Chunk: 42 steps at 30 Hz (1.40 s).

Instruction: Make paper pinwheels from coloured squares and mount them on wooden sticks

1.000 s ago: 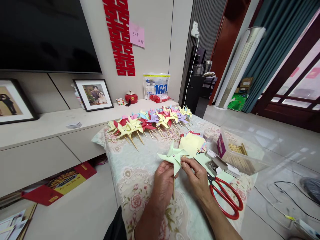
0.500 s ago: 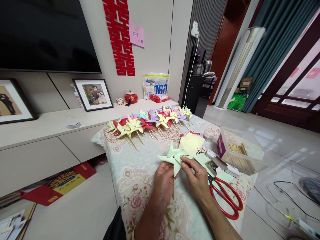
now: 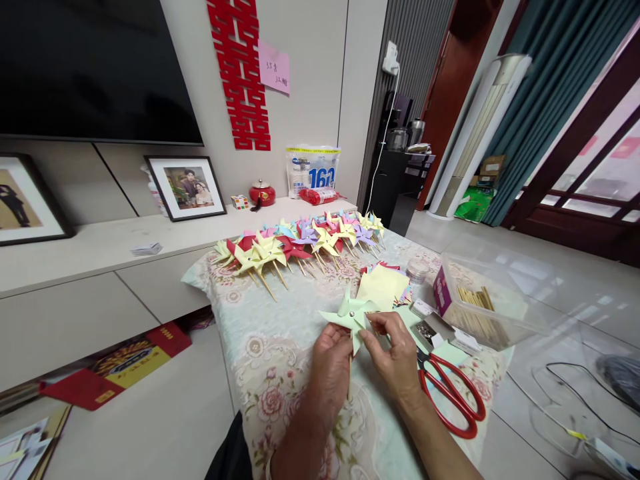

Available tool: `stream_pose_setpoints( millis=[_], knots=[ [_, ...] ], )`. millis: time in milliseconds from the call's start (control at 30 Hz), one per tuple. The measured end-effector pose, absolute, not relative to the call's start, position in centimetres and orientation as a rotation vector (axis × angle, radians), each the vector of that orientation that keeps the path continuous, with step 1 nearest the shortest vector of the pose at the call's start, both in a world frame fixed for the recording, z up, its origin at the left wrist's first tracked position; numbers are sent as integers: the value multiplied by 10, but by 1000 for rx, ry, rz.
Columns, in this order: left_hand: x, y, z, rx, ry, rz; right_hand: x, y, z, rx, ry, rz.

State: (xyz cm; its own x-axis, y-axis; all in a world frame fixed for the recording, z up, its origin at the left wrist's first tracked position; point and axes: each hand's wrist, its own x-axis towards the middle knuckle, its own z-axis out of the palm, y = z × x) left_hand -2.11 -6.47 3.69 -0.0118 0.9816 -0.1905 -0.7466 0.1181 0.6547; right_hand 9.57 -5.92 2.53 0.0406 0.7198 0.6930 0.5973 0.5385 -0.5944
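A pale green paper pinwheel (image 3: 351, 315) on a thin wooden stick is held up above the front of the table, a round metal pin head at its centre. My left hand (image 3: 330, 370) is closed round the stick just under the blades, thumb on top. On the other side, my right hand (image 3: 395, 350) pinches the edge of the right-hand blade between thumb and fingers. Red-handled scissors (image 3: 450, 393) lie beside my right wrist, their blades partly hidden. Just behind the pinwheel sits a stack of coloured paper squares (image 3: 384, 285), pale yellow uppermost.
Many finished pinwheels (image 3: 305, 243) lie along the table's far side. To the right stand a clear plastic box (image 3: 520, 320) with wooden sticks, a small open box of pins (image 3: 433, 331) and a round clear container (image 3: 417, 270). A floral cloth (image 3: 280, 360) covers the table.
The pinwheel and both hands have shifted slightly to the right. My right-hand fingers have moved a little along the blade's edge. The rest stays where it was.
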Motion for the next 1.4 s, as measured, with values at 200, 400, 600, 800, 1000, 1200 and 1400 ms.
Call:
stream_pose_setpoints(
  millis=[200, 400, 600, 800, 1000, 1200, 1400],
  knots=[
    [-14, -67, 33, 489, 708, 1459, 92, -60, 23, -1075, -1723, -17],
    [-10, -69, 29, 561, 728, 1458, 93, -59, 22, -1122, -1699, 0],
    [-21, -63, 38, 428, 672, 1485, 91, -63, 23, -1106, -1658, 161],
    [-44, -46, 33, 212, 630, 1620, 78, -66, 18, -1266, -1823, 551],
    [-48, -41, 25, 183, 610, 1655, 69, -65, 13, -1319, -1814, 754],
    [-48, -40, 23, 220, 514, 1630, 71, -61, 12, -1308, -1762, 756],
    [-48, -38, 8, 62, 637, 1550, 88, -15, 56, -1326, -1748, 513]
  ],
)
